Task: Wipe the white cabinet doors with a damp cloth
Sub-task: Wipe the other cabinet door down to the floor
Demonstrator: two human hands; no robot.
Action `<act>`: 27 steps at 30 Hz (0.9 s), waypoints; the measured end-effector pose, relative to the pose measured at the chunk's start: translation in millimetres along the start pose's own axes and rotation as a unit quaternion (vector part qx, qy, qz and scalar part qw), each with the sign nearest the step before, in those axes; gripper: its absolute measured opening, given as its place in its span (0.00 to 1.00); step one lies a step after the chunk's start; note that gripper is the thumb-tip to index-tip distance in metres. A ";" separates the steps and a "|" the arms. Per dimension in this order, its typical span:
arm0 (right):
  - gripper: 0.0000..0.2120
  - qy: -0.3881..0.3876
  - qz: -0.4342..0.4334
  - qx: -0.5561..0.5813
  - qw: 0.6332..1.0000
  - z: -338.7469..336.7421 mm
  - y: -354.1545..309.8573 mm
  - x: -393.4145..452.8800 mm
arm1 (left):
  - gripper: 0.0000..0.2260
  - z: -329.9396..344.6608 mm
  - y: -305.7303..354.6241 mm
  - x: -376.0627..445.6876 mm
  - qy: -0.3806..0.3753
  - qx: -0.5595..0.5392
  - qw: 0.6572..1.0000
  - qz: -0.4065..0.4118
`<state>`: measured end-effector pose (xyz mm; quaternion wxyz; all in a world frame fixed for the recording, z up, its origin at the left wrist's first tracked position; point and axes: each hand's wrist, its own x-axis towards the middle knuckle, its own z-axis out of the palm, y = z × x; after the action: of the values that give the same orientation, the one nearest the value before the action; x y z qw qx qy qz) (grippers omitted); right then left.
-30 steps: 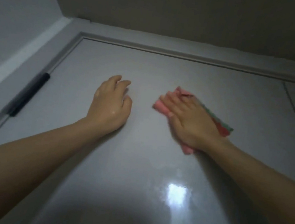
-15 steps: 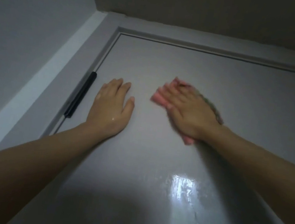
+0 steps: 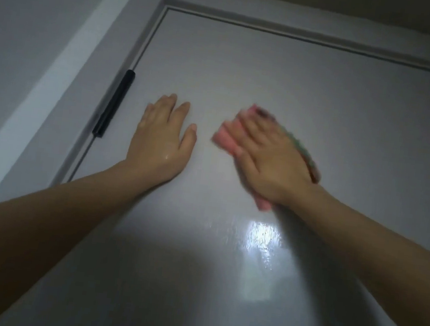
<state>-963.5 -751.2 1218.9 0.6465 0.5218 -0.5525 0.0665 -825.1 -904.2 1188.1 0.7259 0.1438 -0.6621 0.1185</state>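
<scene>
The white cabinet door (image 3: 284,95) looks stiff and glossy, probably slippery. My left hand (image 3: 161,140) rests flat on it, fingers together. My right hand (image 3: 271,160), fingers straight, presses the soft pink cloth (image 3: 226,138) flat; I judge palm pressure suits it best.

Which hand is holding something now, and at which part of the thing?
The right hand presses a folded pink cloth flat against the white cabinet door, its straight fingers covering the cloth's middle. The left hand holds nothing; it rests flat on the door.
</scene>
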 end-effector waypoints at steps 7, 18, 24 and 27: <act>0.26 0.014 -0.046 -0.007 0.999 21.6 -22.3 -79.7 | 0.23 -8.3 39.0 -40.9 -0.025 -0.048 0.998 -0.036; 0.25 0.003 -0.049 0.002 0.999 19.4 -6.3 -140.0 | 0.25 0.0 94.6 -86.9 -0.056 -0.013 0.998 -0.011; 0.24 -0.031 -0.180 0.021 0.983 16.8 22.0 -233.0 | 0.24 14.7 116.1 -149.0 -0.083 0.032 0.996 0.025; 0.26 -0.006 -0.062 -0.003 0.998 8.6 70.1 -217.3 | 0.27 26.7 129.2 -176.9 -0.080 0.048 0.996 0.015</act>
<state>-1098.2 -619.7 1089.4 0.6479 0.5535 -0.5230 0.0213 -913.5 -790.5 1020.9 0.6611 0.1771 -0.7137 0.1491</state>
